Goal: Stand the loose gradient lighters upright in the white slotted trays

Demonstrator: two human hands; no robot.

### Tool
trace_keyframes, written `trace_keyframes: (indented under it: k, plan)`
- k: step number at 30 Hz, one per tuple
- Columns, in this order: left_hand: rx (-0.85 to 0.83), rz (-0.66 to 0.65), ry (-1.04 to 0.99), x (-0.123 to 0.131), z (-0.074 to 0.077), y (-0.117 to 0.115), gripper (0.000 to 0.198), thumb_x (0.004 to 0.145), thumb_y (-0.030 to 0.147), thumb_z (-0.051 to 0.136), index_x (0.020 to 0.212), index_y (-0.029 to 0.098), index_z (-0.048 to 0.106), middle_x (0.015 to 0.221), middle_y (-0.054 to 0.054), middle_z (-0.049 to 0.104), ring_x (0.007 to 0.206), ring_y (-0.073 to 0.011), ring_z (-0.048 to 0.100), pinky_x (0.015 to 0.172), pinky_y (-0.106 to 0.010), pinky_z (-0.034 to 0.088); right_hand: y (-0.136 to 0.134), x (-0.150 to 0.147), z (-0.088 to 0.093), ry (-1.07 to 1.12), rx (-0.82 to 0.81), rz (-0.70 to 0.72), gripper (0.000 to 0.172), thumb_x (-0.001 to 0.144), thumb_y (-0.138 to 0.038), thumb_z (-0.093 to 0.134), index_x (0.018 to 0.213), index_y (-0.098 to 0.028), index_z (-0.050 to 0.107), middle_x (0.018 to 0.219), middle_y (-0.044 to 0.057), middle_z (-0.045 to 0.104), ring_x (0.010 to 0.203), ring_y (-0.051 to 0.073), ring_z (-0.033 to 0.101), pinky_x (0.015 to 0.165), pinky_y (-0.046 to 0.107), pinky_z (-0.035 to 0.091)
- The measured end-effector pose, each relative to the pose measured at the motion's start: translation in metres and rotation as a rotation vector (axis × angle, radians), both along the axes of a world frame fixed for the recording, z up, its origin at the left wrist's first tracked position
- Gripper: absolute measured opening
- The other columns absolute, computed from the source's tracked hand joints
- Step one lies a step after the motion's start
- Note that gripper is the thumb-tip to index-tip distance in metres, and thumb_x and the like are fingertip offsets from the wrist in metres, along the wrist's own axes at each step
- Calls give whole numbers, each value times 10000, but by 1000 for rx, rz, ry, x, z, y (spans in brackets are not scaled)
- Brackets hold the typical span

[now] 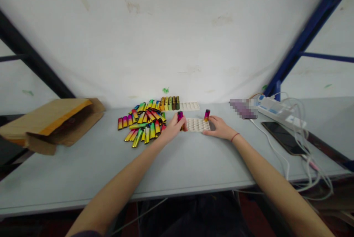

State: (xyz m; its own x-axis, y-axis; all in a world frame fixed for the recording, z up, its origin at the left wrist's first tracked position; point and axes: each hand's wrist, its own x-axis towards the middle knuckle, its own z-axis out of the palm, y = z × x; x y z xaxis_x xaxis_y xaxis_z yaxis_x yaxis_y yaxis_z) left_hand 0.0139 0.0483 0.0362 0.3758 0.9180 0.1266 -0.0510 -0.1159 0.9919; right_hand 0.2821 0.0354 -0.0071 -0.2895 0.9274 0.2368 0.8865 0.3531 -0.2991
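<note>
A magenta lighter (180, 115) is held upright in the closed left hand (173, 128) at the white tray (196, 125)'s left edge; a second lighter (207, 114) is pinched by the right hand (219, 127) at its right edge.

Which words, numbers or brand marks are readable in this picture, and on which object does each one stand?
None can be read. The lighters, the power strip and the cardboard box show no legible print; the object beside the strip is pixelated.
</note>
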Motion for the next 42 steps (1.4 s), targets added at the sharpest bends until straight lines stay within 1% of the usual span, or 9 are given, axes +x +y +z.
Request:
trace_keyframes:
  k: [3,5,10,15,20,26,30,37,42]
  plan:
    - [-199,-35,-161,2,1,-12,188,909,392,570,897,213,516,577,89,418,469,-87,415,503,-200,398,1,1,-1,-4,3,3,709,797,-649,729,1296,-157,622,1348,206,643,1255,378,607,1086,500,467]
    - [-315,-34,-224,2,3,-16,294,939,476,482,825,207,511,542,86,371,428,-81,347,447,-191,337,1,2,-1,-3,8,10,695,799,-642,730,1299,-171,621,1346,197,647,1252,376,609,1083,500,469]
    - [-411,48,-261,2,4,-21,509,947,621,373,642,216,411,473,77,297,371,-68,261,395,-182,258,1,3,-1,-4,9,27,688,823,-615,716,1310,-140,611,1347,212,645,1259,370,605,1097,490,463]
    - [-476,151,-229,6,0,-25,460,966,462,313,579,219,365,428,88,205,349,-62,138,371,-175,129,3,5,-4,7,22,35,685,816,-628,717,1279,-132,628,1323,217,658,1240,383,618,1090,499,474]
    - [-495,247,-231,10,-1,-27,415,956,325,251,571,217,363,418,75,233,347,-68,146,375,-179,125,6,6,-8,35,46,37,682,796,-633,737,1258,-139,644,1301,217,667,1225,391,628,1086,506,480]
    - [-473,314,-271,11,-4,-27,431,971,417,302,594,219,369,430,82,239,357,-67,167,391,-184,134,5,6,-8,54,57,45,646,800,-615,740,1258,-169,642,1307,201,671,1222,390,629,1083,528,478]
    - [-491,306,-270,10,-3,-27,484,975,516,296,597,222,370,429,87,225,353,-66,159,392,-193,121,4,6,-6,47,36,45,664,809,-624,726,1263,-147,638,1303,215,668,1216,395,627,1073,530,483]
    - [-520,305,-253,10,-1,-27,417,961,394,293,585,221,344,425,80,229,342,-68,160,394,-198,120,5,7,-8,47,48,41,664,799,-630,738,1265,-166,646,1301,194,674,1220,383,632,1080,509,483]
    - [-488,307,-249,11,-6,-24,431,974,445,281,613,225,362,429,83,236,345,-73,181,393,-198,141,5,6,-8,46,44,50,675,806,-619,734,1265,-133,640,1302,217,670,1217,390,630,1076,518,485]
